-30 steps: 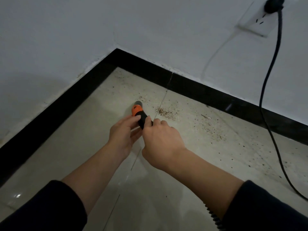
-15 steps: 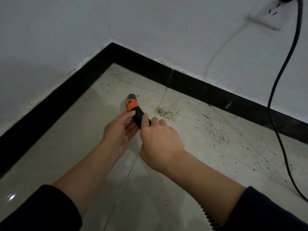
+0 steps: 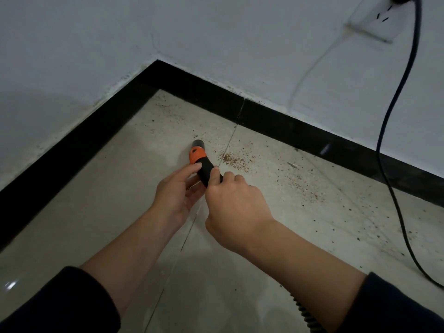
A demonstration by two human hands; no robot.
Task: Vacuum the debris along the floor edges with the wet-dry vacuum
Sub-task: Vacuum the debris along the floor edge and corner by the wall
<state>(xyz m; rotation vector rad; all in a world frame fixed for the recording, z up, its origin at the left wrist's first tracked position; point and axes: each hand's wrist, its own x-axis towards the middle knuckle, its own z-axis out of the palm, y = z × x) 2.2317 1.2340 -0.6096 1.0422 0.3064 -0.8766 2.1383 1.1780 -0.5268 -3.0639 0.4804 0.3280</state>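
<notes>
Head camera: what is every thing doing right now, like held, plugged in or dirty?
vacuum nozzle, held by both hands, tip pointing toward the corner.
left hand, grips the nozzle.
right hand, grips the nozzle.
debris, lying scattered on the floor right of the nozzle.
power cord, plugged into wall socket.

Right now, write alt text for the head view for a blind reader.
A left hand and right hand grip a black-and-orange vacuum nozzle pointing into a floor corner; brown debris lies right of it, near the black baseboard.
</notes>
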